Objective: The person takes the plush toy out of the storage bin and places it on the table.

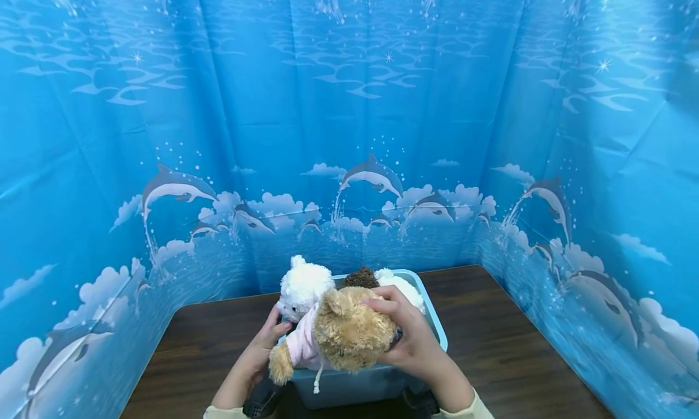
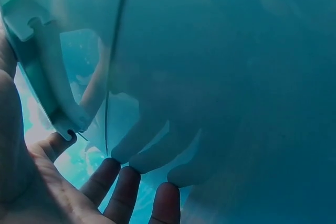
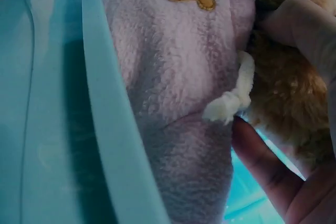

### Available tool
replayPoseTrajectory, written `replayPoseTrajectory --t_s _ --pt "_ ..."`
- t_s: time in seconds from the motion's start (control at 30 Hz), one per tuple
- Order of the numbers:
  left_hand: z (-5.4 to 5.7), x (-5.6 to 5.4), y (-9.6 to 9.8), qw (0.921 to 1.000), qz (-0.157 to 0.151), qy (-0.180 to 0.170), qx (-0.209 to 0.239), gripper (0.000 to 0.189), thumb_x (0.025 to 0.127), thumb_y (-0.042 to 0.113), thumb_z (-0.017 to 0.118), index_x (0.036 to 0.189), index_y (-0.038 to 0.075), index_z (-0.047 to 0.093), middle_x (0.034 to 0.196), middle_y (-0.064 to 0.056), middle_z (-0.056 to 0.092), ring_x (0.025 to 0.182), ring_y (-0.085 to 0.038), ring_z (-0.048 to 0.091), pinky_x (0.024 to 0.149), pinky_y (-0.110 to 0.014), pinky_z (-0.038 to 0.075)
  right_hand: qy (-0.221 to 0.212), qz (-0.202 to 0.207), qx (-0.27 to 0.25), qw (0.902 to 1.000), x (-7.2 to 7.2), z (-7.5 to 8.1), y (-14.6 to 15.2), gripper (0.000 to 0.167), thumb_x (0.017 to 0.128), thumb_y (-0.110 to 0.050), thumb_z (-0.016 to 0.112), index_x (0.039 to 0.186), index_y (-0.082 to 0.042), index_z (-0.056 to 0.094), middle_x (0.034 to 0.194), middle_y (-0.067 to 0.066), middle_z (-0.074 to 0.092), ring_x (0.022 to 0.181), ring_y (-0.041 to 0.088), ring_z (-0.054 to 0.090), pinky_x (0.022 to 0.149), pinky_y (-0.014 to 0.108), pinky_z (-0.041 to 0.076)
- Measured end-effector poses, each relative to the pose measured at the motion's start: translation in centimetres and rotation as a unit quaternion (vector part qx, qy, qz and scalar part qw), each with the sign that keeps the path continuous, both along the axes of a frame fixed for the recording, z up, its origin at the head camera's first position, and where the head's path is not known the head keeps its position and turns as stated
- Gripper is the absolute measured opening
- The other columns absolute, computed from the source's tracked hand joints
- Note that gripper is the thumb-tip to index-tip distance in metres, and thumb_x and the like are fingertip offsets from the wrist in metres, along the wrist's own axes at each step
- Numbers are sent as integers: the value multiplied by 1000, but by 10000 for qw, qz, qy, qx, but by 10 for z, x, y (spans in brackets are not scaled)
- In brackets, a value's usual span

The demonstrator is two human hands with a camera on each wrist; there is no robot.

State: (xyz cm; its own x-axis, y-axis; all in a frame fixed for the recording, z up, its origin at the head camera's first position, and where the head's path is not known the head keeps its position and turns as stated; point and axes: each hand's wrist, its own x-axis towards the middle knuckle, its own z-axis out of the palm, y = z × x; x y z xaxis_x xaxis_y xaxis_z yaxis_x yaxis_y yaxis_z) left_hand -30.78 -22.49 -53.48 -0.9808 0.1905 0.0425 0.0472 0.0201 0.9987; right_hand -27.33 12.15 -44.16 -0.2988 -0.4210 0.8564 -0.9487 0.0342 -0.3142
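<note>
A light blue plastic bin (image 1: 349, 390) stands on the table, holding several plush toys. My right hand (image 1: 406, 334) grips the tan teddy bear (image 1: 355, 331) by its head, thumb and fingers on either side. The bear wears a pink fleece hoodie (image 3: 173, 72) with a bear-face patch and a white drawstring, and it lies tilted over the bin's front rim. My left hand (image 1: 262, 349) holds the bin's left side, thumb at the rim, and its fingertips (image 2: 167, 198) touch the outer wall in the left wrist view.
A white plush toy (image 1: 306, 285) leans at the bin's left end. Behind the bear are a dark brown plush (image 1: 361, 278) and another white fluffy one (image 1: 406, 285). The dark wood table (image 1: 491, 346) is bordered by blue dolphin-print curtains (image 1: 349, 103).
</note>
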Motion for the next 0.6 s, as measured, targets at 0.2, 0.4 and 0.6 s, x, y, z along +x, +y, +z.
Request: replayPoseTrajectory --t_s 0.2,0.4,0.6 --pt "1 0 0 9999 68 -59 -124 92 106 41 58 176 21 2 184 -20 -5 167 -52 -10 127 -80 -4 559 62 -292 9980 5 7 4 76 90 -35 91 152 -9 55 142 22 57 132 27 59 100 39 60" --pt "3 -1 -2 9986 161 -161 -475 98 107 58 53 177 22 -5 183 -20 -12 165 -56 -15 122 -86 -5 941 54 -891 9916 8 20 15 73 91 -32 90 146 1 56 143 24 57 135 27 59 112 31 51" --pt "-1 -2 3 9995 142 -209 -169 93 106 57 54 176 30 1 185 -14 -8 167 -52 -11 124 -85 -3 1120 -64 -1694 9791 19 32 26 73 91 -22 91 144 10 53 142 22 56 135 25 57 117 31 47"
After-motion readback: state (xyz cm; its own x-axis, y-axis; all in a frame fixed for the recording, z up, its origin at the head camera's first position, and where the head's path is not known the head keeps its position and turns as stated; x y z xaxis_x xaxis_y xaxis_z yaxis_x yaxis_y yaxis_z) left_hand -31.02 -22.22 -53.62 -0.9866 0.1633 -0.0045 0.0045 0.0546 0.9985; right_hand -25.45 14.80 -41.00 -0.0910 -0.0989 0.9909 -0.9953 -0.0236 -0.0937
